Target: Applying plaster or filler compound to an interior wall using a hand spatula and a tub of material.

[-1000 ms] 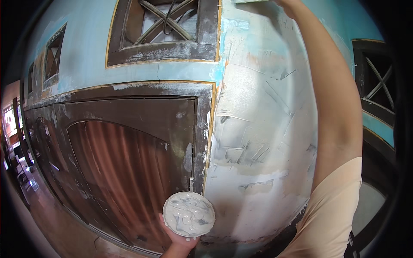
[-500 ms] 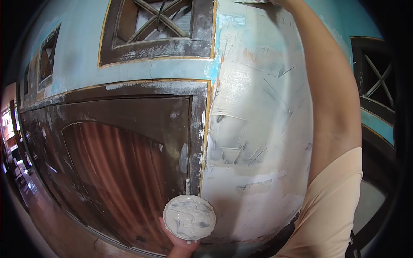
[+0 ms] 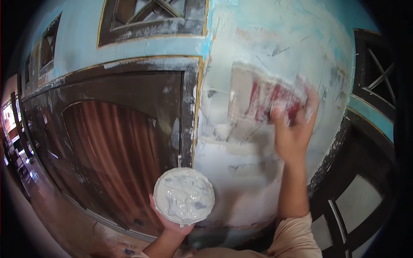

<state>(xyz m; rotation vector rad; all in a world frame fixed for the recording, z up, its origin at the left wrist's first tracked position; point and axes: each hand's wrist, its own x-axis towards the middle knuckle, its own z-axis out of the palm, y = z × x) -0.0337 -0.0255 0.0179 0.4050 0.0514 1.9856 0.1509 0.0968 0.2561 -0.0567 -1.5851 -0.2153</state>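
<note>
Pale, ridged plaster coats the wall (image 3: 251, 165) from twelve to four o'clock; a scuffed brown door (image 3: 142, 84) with a draped rust curtain (image 3: 116, 137) fills nine. Toward half past six, my left hand (image 3: 174, 225) cups a round bowl (image 3: 185, 222) of glossy paste (image 3: 185, 189). At two, my right hand (image 3: 297, 131) grips a blurred, paste-streaked red scraper (image 3: 273, 101), fingers part-curled; wall contact I can't tell. Bare wall separates it from the chipped door frame (image 3: 188, 112).
</note>
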